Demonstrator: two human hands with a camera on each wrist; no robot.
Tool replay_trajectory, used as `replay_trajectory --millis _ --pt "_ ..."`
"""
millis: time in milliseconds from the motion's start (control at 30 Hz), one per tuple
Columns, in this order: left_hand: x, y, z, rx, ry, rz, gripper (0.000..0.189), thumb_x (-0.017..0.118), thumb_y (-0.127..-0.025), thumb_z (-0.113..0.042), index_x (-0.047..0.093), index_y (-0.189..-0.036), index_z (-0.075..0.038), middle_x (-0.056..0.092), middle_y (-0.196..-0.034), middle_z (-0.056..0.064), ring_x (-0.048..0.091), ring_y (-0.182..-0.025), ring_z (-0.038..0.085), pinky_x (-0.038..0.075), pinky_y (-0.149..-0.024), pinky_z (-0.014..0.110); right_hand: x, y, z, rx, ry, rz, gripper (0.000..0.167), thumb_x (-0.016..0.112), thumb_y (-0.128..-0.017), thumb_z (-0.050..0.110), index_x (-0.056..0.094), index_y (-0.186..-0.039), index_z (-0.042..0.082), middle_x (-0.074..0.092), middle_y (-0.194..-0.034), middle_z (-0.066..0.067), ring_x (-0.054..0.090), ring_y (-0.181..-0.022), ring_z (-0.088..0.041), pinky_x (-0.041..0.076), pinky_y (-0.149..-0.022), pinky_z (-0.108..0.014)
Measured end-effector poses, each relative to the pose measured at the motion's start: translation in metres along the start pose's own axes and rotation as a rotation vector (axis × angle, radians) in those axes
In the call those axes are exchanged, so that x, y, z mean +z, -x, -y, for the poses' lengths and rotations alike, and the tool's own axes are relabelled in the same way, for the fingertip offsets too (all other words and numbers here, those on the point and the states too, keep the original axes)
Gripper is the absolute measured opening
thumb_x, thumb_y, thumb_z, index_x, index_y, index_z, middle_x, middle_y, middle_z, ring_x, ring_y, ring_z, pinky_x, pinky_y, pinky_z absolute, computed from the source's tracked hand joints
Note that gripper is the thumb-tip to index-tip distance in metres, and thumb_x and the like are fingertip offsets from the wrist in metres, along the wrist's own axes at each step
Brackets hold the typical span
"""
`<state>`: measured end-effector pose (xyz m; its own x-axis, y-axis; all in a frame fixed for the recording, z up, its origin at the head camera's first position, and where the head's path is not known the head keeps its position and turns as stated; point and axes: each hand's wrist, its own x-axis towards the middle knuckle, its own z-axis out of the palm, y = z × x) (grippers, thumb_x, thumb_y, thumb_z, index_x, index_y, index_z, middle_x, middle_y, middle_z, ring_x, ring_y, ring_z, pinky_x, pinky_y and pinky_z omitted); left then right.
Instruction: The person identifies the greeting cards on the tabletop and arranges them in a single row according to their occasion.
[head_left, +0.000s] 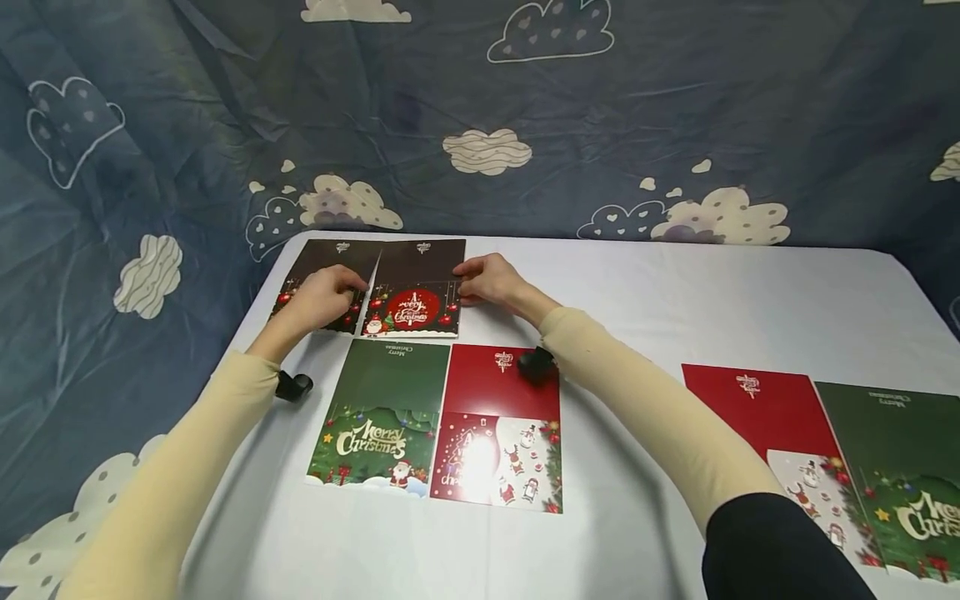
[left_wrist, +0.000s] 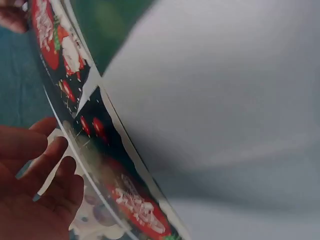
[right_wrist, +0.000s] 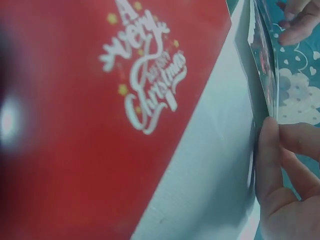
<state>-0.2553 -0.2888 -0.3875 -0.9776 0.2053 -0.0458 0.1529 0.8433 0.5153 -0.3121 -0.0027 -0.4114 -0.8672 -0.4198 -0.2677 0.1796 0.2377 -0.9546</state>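
Two dark Christmas cards lie side by side at the table's far left, unfolded, with a narrow wedge-shaped gap between them. Over the left dark card (head_left: 321, 254) is my left hand (head_left: 318, 298), its fingers loosely bent near that gap; the left wrist view shows the fingers just above the card. At the outer edge of the right dark card (head_left: 420, 267), with its red round greeting, my right hand (head_left: 491, 282) pinches the side between thumb and fingers. In the right wrist view the thumb (right_wrist: 270, 145) lies right on that edge.
Just in front lie an open green card (head_left: 393, 375) and a red card (head_left: 480, 379), side by side. Another red card (head_left: 757, 408) and green card (head_left: 885, 433) lie at the right. The white table (head_left: 637, 300) ends at a cloud-patterned cloth (head_left: 487, 92).
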Motion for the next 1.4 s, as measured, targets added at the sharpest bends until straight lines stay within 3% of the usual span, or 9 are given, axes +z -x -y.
replay_trajectory --millis 133,300,533,800,1067,1400 --pt "0.002 0.007 0.001 0.123 -0.068 0.013 0.034 0.045 -0.086 0.007 0.070 -0.110 0.009 0.059 -0.121 0.024 0.051 -0.116 0.043 0.041 -0.092 0.051 0.002 0.002 -0.001 -0.005 0.009 0.005 0.042 0.058 -0.087 -0.013 0.057 -0.129 -0.009 0.059 -0.108 -0.019 0.064 -0.075 -0.017 0.058 -0.079 -0.032" --pt "0.007 0.018 0.002 0.169 -0.113 0.024 0.029 0.050 -0.089 0.006 0.069 -0.110 0.009 0.058 -0.121 0.024 0.051 -0.116 0.043 0.042 -0.094 0.053 0.003 0.004 -0.001 -0.015 0.036 0.016 0.044 0.058 -0.088 -0.012 0.057 -0.131 -0.009 0.059 -0.117 -0.021 0.064 -0.077 -0.018 0.058 -0.079 -0.031" --pt "0.014 0.030 -0.004 0.146 -0.046 0.080 0.029 0.054 -0.090 0.004 0.068 -0.115 0.007 0.059 -0.122 0.021 0.057 -0.107 0.037 0.047 -0.086 0.049 0.002 0.006 -0.001 -0.024 0.027 0.024 0.041 0.058 -0.088 -0.012 0.057 -0.129 -0.010 0.057 -0.125 -0.022 0.064 -0.078 -0.018 0.058 -0.080 -0.031" --pt "0.014 0.036 -0.006 0.186 -0.026 0.138 0.024 0.059 -0.091 0.002 0.070 -0.112 0.003 0.063 -0.125 0.018 0.058 -0.116 0.037 0.047 -0.094 0.052 -0.004 0.011 -0.001 0.003 -0.036 0.050 0.041 0.058 -0.091 -0.009 0.054 -0.132 -0.011 0.058 -0.125 -0.024 0.067 -0.079 -0.020 0.057 -0.081 -0.032" --pt "0.014 0.036 -0.008 0.175 -0.053 0.160 0.024 0.059 -0.091 0.000 0.071 -0.111 0.005 0.062 -0.128 0.019 0.057 -0.118 0.039 0.047 -0.095 0.052 -0.005 0.017 -0.003 0.006 -0.077 0.064 0.042 0.055 -0.093 -0.009 0.051 -0.135 -0.010 0.057 -0.126 -0.025 0.066 -0.094 -0.029 0.056 -0.085 -0.036" --pt "0.017 0.036 -0.016 0.132 -0.052 0.158 0.026 0.058 -0.092 -0.004 0.072 -0.114 -0.001 0.062 -0.129 0.015 0.062 -0.108 0.030 0.047 -0.082 0.041 -0.003 0.022 -0.005 0.013 -0.096 0.088 0.044 0.054 -0.094 -0.008 0.048 -0.138 -0.009 0.058 -0.121 -0.029 0.065 -0.100 -0.032 0.055 -0.088 -0.039"
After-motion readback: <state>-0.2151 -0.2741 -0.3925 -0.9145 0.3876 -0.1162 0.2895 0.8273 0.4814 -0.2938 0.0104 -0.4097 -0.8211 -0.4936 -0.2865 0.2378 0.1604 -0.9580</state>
